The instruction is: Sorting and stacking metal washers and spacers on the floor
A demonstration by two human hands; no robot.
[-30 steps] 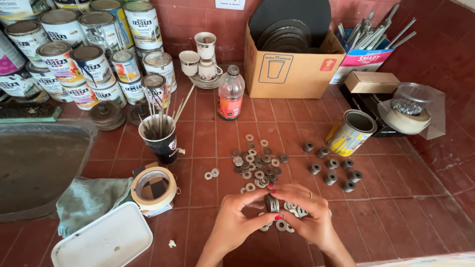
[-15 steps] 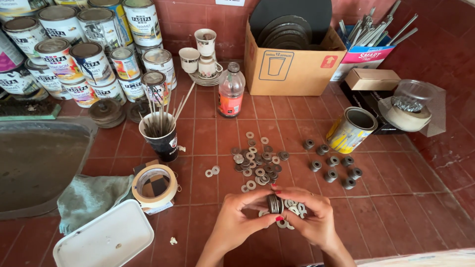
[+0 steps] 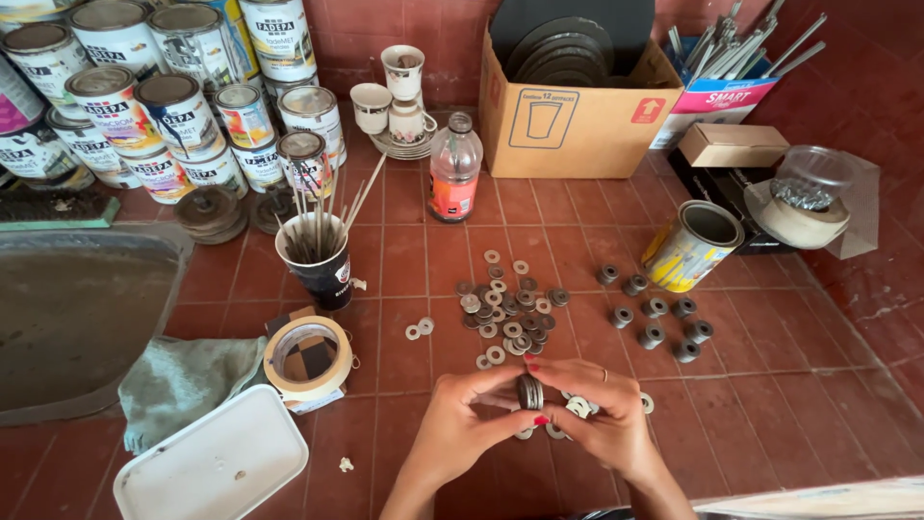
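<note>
Both hands pinch a small stack of washers point(image 3: 528, 392) edge-up: left hand point(image 3: 460, 424) and right hand point(image 3: 599, 419) meet just below the loose washer pile point(image 3: 505, 313) on the tiled table point(image 3: 404, 260). A loosened pinch could let the stack fan apart and scatter.

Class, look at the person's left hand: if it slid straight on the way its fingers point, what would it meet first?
Probably the right hand: the left hand points rightward at the stack of washers pinched between both.
</note>
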